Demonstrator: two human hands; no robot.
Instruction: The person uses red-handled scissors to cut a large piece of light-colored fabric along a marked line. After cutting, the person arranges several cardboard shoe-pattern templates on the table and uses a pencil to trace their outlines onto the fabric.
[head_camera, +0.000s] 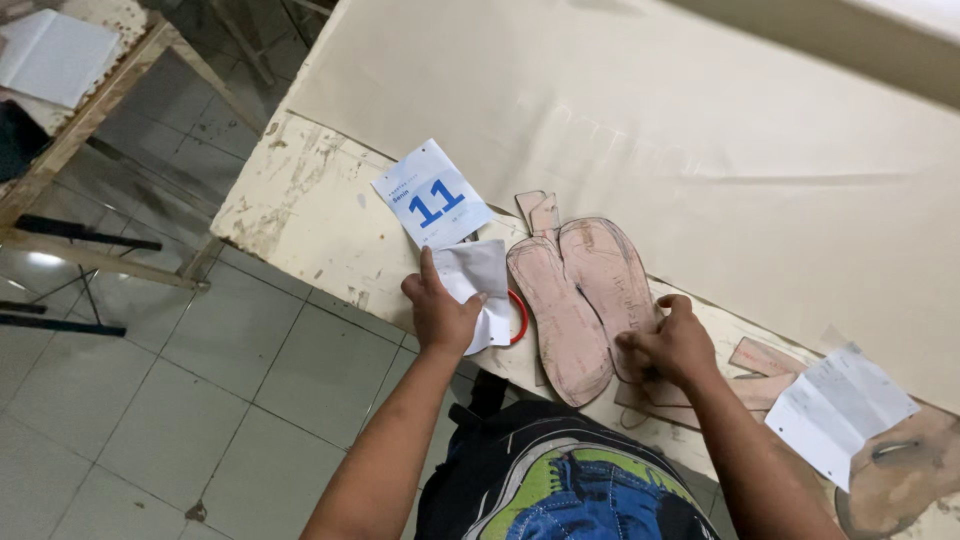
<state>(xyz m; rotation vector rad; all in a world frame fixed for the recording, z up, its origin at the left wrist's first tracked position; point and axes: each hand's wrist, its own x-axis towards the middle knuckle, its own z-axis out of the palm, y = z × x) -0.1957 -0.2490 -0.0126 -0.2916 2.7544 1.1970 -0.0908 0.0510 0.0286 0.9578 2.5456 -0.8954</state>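
1. L hand (440, 312) is closed on a folded white paper (480, 285), thumb on top, fingers curled under its lower edge. It sits at the near edge of the worn white table (300, 200), partly over a red ring (520, 318) w/ only an arc showing.
2. R hand (672, 345) is pressed down on the pink sole-shaped cardboard patterns (580, 300), fingertips bent on the lower right edge of the pair. Can't tell if I'm pinching a piece or just pinning it flat.
3. Hands are apart, patterns between them. The two soles lie side by side, touching, toes pointing away from me.
4. To do this well, I judge: keep the R hand flat so the soles don't slide off the table edge, and lift the paper w/o dragging the ring along.
5. Around: a calendar leaf w/ a big blue number (432, 195) just above the folded paper; small pink offcuts (765, 358) right of my R hand; another creased white sheet (838, 410) further right, on a brown piece (905, 470).
6. Big cream sheet material (650, 110) covers the far part of the table. Backpack (560, 470) is below me, grey floor tiles (200, 380) to the left.
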